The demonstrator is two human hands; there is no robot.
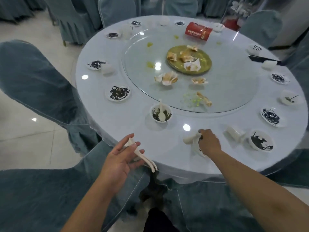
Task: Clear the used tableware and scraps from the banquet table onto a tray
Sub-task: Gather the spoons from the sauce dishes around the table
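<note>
Round table (167,148) under a pale cloth, ringed by teal-covered chairs (36,72) on a tiled floor, seen from the person's head. The left hand (123,154) hovers at the near edge, palm turned inward and fingers only half curled; its thumb pinches two white spoons (147,162) against the fingers, their handles pointing down and right past the table edge. The right hand (209,143) lies on the cloth further right, knuckles up, fingers curled over the rim of a tilted bowl (198,150) smeared with dark scraps. A loose spoon (188,139) sits at the fingertips, touching that bowl; whether the fingers also hold it cannot be told. Between the two hands and further in stands a middle bowl (151,111) holding dark scraps and an upright white spoon. Left of it is a small plate (107,93) of dark scraps. Right of the right hand a cup (234,133) lies on its side, just beside a right bowl (250,141) streaked dark inside. More small plates and bowls line the rim. The glass turntable (234,84) at the centre carries a gold plate (204,64) with crumpled paper and food scraps, further scraps beside it, and a red box (198,32) at the far side.
</note>
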